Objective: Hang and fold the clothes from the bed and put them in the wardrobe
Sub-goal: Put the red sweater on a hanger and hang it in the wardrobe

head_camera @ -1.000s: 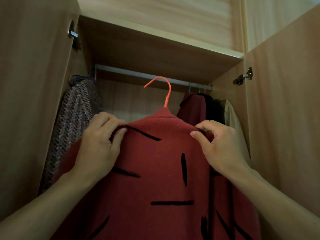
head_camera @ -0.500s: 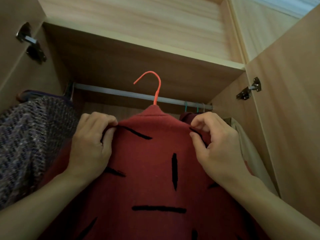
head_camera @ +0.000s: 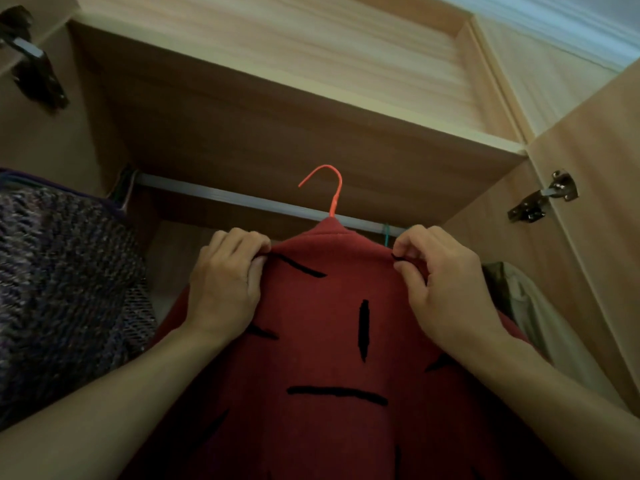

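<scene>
Both arms reached up into the wardrobe (head_camera: 588, 140). The left hand (head_camera: 225, 289) and right hand (head_camera: 446, 289) each pinched a shoulder of the red sweater (head_camera: 329, 358), whose orange hanger (head_camera: 329, 188) hook stood in front of the rail (head_camera: 225, 197).

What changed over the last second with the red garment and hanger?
Both hands raised the red knitted garment with black dashes towards the silver wardrobe rail; the hook of the orange wire hanger now stands above the rail, whether caught is unclear. The left hand and right hand still pinch its shoulders. The grey-purple knit garment still hangs at left.
</scene>
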A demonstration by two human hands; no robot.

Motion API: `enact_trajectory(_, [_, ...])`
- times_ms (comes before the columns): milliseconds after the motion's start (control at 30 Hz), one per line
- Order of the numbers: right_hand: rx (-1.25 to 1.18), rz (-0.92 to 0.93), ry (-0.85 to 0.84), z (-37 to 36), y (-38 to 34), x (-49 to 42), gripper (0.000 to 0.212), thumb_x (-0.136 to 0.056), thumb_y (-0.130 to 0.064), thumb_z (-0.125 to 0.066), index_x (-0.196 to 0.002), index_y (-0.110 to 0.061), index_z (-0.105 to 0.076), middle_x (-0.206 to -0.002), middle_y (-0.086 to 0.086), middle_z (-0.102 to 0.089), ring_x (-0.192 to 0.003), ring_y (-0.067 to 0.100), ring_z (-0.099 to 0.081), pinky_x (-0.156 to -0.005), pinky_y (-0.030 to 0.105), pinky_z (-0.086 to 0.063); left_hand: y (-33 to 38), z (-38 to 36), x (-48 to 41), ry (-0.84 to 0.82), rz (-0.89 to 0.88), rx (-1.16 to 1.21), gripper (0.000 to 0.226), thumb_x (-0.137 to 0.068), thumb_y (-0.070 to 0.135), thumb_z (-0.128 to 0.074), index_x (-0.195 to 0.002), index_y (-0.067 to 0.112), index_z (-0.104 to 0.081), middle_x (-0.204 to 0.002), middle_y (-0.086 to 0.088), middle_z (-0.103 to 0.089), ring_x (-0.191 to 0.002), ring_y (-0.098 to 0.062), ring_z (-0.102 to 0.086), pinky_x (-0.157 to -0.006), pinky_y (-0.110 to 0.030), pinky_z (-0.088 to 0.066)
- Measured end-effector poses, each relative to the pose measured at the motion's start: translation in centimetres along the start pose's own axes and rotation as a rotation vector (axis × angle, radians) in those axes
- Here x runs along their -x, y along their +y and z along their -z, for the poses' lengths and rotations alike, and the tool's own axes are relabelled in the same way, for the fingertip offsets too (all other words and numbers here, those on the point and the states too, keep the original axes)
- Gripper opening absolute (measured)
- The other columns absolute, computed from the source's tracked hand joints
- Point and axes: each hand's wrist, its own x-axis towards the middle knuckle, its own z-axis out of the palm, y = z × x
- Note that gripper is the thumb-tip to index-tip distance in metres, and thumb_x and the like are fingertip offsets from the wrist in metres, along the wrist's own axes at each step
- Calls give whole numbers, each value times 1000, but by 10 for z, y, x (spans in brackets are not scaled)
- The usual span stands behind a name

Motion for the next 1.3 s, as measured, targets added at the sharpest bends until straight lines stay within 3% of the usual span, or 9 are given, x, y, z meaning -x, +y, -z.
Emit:
enact_trajectory(167, [124,26,-10,-39,9,-18,21,-83,-6,-67,-89,-23,-56,-82,-8,-50,-80,14,-47,-69,34,-44,-31,-40,3,2,45,22,11,-88,14,-54,-97,18,-59,-91,1,-58,-85,-22,-51,-70,-43,-47])
enact_trajectory(333, [144,60,-9,-75,21,-27,21,-83,-2,-65,-84,-20,-55,-82,-5,-47,-76,14,-48,-64,33,-45,-60,-84,13,36,102,82,17,-86,4,-64,-95,18,-59,-90,2,-58,-84,-22,-51,-70,-42,-47])
enact_trajectory(500, [219,104,-3,-103,44,-21,21,-81,2,-65,-84,-17,-56,-83,-2,-47,-73,17,-49,-63,38,-46,-71,-129,34,90,132,139,11,-88,9,-59,-93,19,-59,-89,3,-57,-84,-21,-51,-68,-42,-47])
enact_trajectory(733, [332,121,30,-149,95,-67,15,-84,2,-59,-81,-12,-54,-81,2,-48,-75,22,-46,-61,42,-45,-98,-208,-8,92,158,172,13,-88,8,-62,-95,19,-60,-90,5,-58,-86,-17,-50,-70,-38,-45])
enact_trajectory(900, [446,-5,4,-160,135,-95,18,-85,2,-54,-80,-15,-53,-85,4,-50,-79,26,-49,-66,39,-45,-98,-270,-43,-10,110,185,17,-89,4,-58,-97,18,-60,-91,0,-60,-85,-22,-53,-70,-42,-48])
enact_trajectory(1033, [503,18,-71,-175,159,-77,22,-87,0,-51,-77,-19,-49,-83,2,-46,-77,23,-46,-65,36,-40,-91,-324,-16,-60,179,258,21,-88,2,-56,-100,19,-61,-93,-2,-62,-85,-25,-57,-70,-45,-51])
enact_trajectory(1100, [546,43,-98,-182,173,-60,22,-88,-1,-53,-79,-21,-51,-82,0,-44,-75,21,-44,-63,35,-37,-84,-348,9,-70,192,271,22,-89,2,-55,-97,22,-60,-91,1,-63,-83,-22,-58,-65,-41,-50])
enact_trajectory(1233, [635,143,-42,-174,209,-31,10,-82,3,-61,-85,-7,-63,-80,7,-51,-72,27,-48,-58,33,-34,-47,-381,37,-16,187,386,25,-91,-3,-49,-84,21,-52,-79,3,-55,-75,-19,-52,-62,-34,-39])
enact_trajectory(1300, [698,190,-8,-162,223,-24,6,-85,1,-62,-87,-4,-65,-79,10,-53,-70,31,-50,-57,37,-39,-24,-391,44,50,256,508,20,-95,1,-50,-90,20,-57,-83,5,-58,-74,-9,-50,-66,-20,-41])
